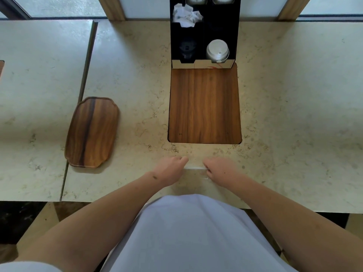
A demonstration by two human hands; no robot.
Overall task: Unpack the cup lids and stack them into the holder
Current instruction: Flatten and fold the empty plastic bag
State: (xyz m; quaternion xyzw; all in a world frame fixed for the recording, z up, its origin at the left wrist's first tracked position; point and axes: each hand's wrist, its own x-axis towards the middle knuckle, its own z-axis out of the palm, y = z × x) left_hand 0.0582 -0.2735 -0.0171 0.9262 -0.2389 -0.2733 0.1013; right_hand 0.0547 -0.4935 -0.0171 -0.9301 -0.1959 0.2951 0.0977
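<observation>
A black holder (204,32) stands at the back of the counter. A stack of white cup lids (217,51) fills its front right slot, and dark lids (186,48) sit in the front left slot. Near the counter's front edge, my left hand (170,169) and my right hand (221,171) each pinch an end of a clear plastic wrapper (196,170) stretched between them. The wrapper is see-through and I cannot make out any lids inside it.
A wooden inset panel (204,105) lies between my hands and the holder. A wooden tray (92,132) sits on the counter to the left. Crumpled white paper (186,15) fills an upper slot of the holder. A seam (86,75) splits the counter at the left.
</observation>
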